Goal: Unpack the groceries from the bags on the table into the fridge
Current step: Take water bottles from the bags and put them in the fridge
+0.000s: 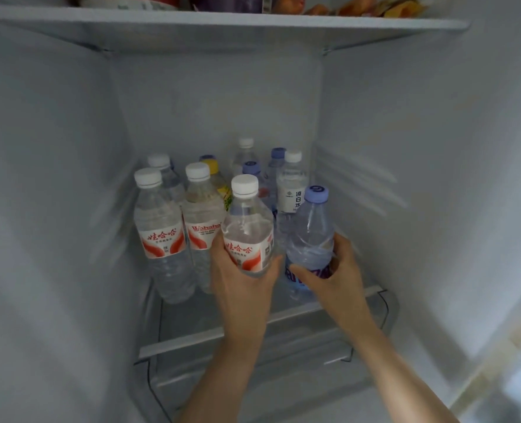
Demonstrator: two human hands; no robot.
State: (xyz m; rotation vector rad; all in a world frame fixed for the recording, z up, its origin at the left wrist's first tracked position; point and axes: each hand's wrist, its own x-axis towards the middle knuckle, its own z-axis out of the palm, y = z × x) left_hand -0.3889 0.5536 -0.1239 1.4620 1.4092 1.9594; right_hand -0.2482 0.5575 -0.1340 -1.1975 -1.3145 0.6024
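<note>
Placement step: left hand (241, 270) gripped white-capped bottle (248, 230), right hand (335, 270) gripped purple-capped bottle (311, 236), fingers curled round both; next, probably set both on fridge shelf (210, 325).

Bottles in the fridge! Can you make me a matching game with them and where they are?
Things:
1. red-label bottle
2. purple-cap bottle
3. yellow-cap bottle
4. fruit

Places:
A. on the shelf above
B. in the left hand
C. standing behind the front bottles
D. in the right hand

Pairs: 1-B, 2-D, 3-C, 4-A
</note>
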